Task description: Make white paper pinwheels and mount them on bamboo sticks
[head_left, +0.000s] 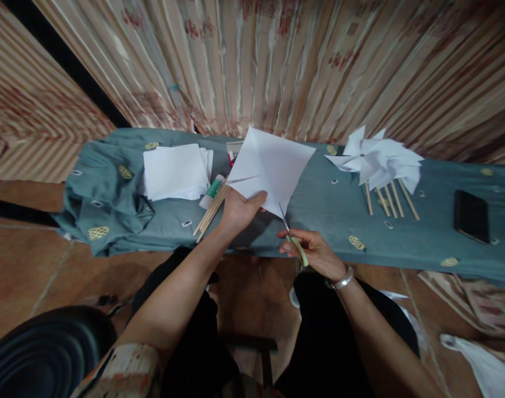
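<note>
My left hand grips the near corner of a white square sheet of paper, held up on a tilt over the cloth-covered table. The sheet shows fold creases and a cut in from its left corner. My right hand holds green-handled scissors, blades pointing up at the sheet's lower edge. A silver bangle sits on my right wrist.
A stack of white paper squares lies at the left, with a glue stick and loose wooden sticks beside it. Several finished white paper pinwheels on sticks lie at the right, then a black phone. Striped curtains hang behind.
</note>
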A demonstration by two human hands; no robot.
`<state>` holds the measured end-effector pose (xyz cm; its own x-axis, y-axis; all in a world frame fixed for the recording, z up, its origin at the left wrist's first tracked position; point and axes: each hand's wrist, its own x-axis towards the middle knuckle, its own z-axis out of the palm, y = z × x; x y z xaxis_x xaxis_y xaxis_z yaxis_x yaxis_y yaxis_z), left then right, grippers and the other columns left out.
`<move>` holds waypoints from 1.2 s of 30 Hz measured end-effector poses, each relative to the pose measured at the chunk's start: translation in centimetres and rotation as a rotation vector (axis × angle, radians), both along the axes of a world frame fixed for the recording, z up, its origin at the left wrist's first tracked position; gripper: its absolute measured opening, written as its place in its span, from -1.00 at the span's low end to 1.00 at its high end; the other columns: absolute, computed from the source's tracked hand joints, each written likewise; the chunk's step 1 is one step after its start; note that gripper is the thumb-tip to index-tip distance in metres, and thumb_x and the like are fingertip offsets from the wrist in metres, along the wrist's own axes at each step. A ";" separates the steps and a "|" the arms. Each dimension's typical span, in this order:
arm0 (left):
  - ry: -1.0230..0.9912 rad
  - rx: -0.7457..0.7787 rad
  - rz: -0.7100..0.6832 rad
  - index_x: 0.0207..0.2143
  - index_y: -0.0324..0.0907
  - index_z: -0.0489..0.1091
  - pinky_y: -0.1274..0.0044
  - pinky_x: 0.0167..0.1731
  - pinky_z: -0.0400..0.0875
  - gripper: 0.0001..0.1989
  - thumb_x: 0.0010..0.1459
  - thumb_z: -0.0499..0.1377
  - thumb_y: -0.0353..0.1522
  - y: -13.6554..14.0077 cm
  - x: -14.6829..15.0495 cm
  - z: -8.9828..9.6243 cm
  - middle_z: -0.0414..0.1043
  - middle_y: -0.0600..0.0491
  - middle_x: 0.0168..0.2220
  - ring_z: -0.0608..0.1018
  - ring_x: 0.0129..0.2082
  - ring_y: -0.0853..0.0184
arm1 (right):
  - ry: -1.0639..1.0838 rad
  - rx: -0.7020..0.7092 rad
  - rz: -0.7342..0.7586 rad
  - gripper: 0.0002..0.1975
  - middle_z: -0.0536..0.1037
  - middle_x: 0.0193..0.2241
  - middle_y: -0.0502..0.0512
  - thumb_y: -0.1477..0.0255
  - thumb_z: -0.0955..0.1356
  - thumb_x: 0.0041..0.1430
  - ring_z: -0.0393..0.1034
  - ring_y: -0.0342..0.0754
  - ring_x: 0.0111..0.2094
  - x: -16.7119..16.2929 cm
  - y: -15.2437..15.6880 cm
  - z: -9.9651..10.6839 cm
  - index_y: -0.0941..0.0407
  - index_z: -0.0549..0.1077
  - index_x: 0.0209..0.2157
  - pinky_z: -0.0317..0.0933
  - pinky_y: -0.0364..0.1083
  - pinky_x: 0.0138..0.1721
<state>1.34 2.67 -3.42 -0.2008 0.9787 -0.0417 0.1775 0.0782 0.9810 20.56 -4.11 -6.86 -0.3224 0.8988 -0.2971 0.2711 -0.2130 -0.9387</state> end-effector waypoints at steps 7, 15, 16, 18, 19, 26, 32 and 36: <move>-0.023 0.007 -0.036 -0.43 -0.24 0.49 0.45 -0.52 0.51 -0.85 -0.10 0.31 -0.36 0.4 0.4 -1.0 0.57 -0.05 -0.47 0.59 -0.49 0.16 | 0.011 -0.030 -0.010 -0.39 0.53 -0.52 0.02 -0.03 0.45 -0.07 0.38 -0.14 -0.50 -0.2 0.0 0.3 0.20 0.54 -0.16 0.29 -0.12 -0.43; -0.041 0.044 -0.055 -0.44 -0.19 0.43 0.39 -0.46 0.52 -0.86 -0.10 0.29 -0.35 0.5 0.2 -1.1 0.58 -0.07 -0.44 0.59 -0.46 0.13 | 0.002 -0.029 -0.018 -0.41 0.50 -0.54 -0.01 -0.01 0.46 -0.08 0.33 -0.15 -0.51 -0.1 0.0 0.1 0.19 0.53 -0.18 0.24 -0.11 -0.43; -0.046 0.052 -0.058 -0.44 -0.18 0.43 0.38 -0.45 0.53 -0.86 -0.10 0.29 -0.35 0.6 0.2 -1.2 0.58 -0.07 -0.44 0.60 -0.45 0.12 | 0.007 -0.033 -0.021 -0.41 0.49 -0.54 -0.02 -0.01 0.46 -0.08 0.31 -0.15 -0.52 -0.1 -0.1 0.1 0.19 0.53 -0.18 0.22 -0.12 -0.44; -0.052 0.062 -0.055 -0.42 -0.18 0.42 0.37 -0.42 0.53 -0.84 -0.11 0.29 -0.35 0.7 0.2 -1.4 0.57 -0.06 -0.44 0.60 -0.42 0.11 | 0.017 -0.047 -0.032 -0.42 0.48 -0.55 -0.03 0.00 0.47 -0.09 0.29 -0.17 -0.52 -0.2 -0.1 0.1 0.19 0.52 -0.19 0.19 -0.13 -0.45; -0.053 0.062 -0.051 -0.41 -0.18 0.41 0.37 -0.42 0.53 -0.83 -0.12 0.29 -0.35 0.7 0.2 -1.4 0.57 -0.06 -0.44 0.61 -0.41 0.10 | 0.021 -0.056 -0.035 -0.42 0.46 -0.55 -0.04 0.01 0.48 -0.09 0.27 -0.17 -0.52 -0.2 -0.1 0.2 0.19 0.52 -0.19 0.17 -0.13 -0.46; 0.000 -0.012 -0.020 -0.32 -0.23 0.42 0.45 -0.47 0.52 -0.74 -0.14 0.29 -0.38 0.4 0.2 -0.1 0.60 -0.08 -0.38 0.61 -0.43 0.16 | 0.044 -0.086 -0.062 -0.43 0.31 -0.64 -0.13 0.04 0.50 -0.15 0.10 -0.26 -0.59 -0.5 -0.1 0.4 0.22 0.51 -0.23 -0.01 -0.18 -0.55; 0.017 -0.036 -0.034 -0.34 -0.26 0.42 0.45 -0.46 0.50 -0.79 -0.11 0.29 -0.42 0.1 0.2 0.9 0.59 -0.11 -0.36 0.60 -0.45 0.17 | 0.081 -0.129 -0.091 -0.42 0.36 -0.63 -0.11 0.07 0.54 -0.22 0.14 -0.25 -0.58 -0.5 -0.1 0.1 0.21 0.51 -0.24 0.04 -0.18 -0.54; -0.008 -0.014 -0.050 -0.36 -0.23 0.41 0.46 -0.47 0.49 -0.80 -0.11 0.29 -0.44 0.3 0.1 0.7 0.59 -0.07 -0.39 0.59 -0.47 0.19 | 0.077 -0.129 -0.097 -0.43 0.40 -0.62 -0.09 0.08 0.54 -0.22 0.19 -0.24 -0.57 -0.3 -0.1 -0.1 0.21 0.52 -0.24 0.08 -0.18 -0.53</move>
